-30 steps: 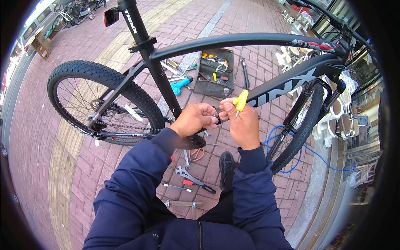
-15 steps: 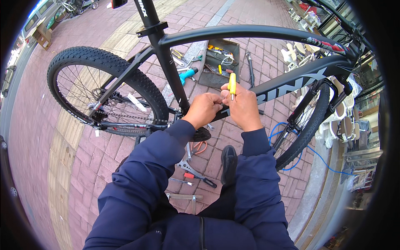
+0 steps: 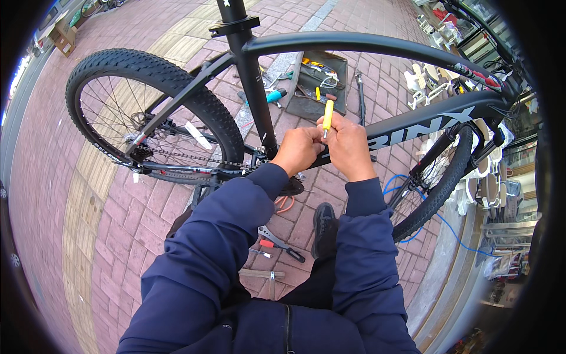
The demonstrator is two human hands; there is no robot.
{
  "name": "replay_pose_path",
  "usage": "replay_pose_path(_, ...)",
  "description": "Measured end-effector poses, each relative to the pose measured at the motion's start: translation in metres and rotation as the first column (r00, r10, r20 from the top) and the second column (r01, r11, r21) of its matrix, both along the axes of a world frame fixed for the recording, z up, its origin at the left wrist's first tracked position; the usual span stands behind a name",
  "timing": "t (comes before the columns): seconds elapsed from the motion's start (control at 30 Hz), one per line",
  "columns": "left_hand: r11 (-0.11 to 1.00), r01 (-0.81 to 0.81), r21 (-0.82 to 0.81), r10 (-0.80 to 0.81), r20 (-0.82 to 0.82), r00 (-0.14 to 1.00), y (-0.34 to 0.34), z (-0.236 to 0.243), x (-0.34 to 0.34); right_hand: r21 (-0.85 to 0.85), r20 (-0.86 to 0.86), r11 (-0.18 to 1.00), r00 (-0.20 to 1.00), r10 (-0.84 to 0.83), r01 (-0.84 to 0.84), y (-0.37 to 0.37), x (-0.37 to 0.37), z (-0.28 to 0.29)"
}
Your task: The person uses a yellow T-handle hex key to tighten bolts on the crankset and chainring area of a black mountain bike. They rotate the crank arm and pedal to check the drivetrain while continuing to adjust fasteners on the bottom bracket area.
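A black bicycle frame (image 3: 407, 125) stands across in front of me. My right hand (image 3: 349, 150) is closed around a small screwdriver (image 3: 328, 114) with a yellow handle; its short metal tip points down toward my other hand. Close beside it, my left hand (image 3: 296, 150) is pinched shut at the lower frame tube, fingertips almost meeting those of the right. Whatever the left fingers hold is hidden. Below and left of that hand lie the crank and the chain (image 3: 197, 157), partly covered by my sleeve.
Beyond the frame sits an open grey toolbox (image 3: 302, 107) with several tools. A teal tool (image 3: 275, 95) lies left of it. Between my feet are a long-handled tool (image 3: 282, 243) and orange-handled pliers (image 3: 285, 204). A blue hose (image 3: 457, 233) runs by the front wheel (image 3: 436, 197).
Both hands have come closer together at the lower tube, and the screwdriver's tip is now nearer the left fingers. The view has shifted slightly, so the bicycle appears a little farther right.
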State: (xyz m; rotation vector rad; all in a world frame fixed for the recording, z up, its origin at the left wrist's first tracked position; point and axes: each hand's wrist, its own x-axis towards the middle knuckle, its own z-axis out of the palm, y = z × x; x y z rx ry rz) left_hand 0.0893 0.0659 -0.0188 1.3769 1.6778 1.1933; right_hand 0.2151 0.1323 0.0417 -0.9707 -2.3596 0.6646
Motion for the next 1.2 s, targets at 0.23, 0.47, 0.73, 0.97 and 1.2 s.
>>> replay_pose_path(0.23,0.994,-0.106,0.003,0.105,0.135,0.985,-0.003,-0.014,0.005,0.057,0.039,0.995,0.996,0.078,-0.081,-0.012,-0.008,0.005)
replay_pose_path(0.47,0.989,-0.072,0.126,0.042,0.23,0.972,0.001,-0.052,0.006,0.118,0.103,0.988,0.99,0.093,-0.105,-0.021,-0.019,-0.005)
replay_pose_path(0.73,0.973,0.007,0.233,0.019,-0.109,0.994,-0.009,-0.053,-0.007,0.296,0.116,0.952,0.986,-0.12,0.081,-0.059,-0.041,-0.024)
replay_pose_path(0.97,0.988,-0.027,0.155,0.041,-0.09,0.995,-0.014,-0.041,-0.011,0.37,0.192,0.906,0.937,-0.291,0.205,-0.073,-0.058,-0.03)
replay_pose_path(1.2,0.993,-0.049,0.11,0.058,-0.077,0.995,-0.016,-0.039,-0.014,0.296,0.249,0.937,0.932,-0.264,0.187,-0.075,-0.061,-0.03)
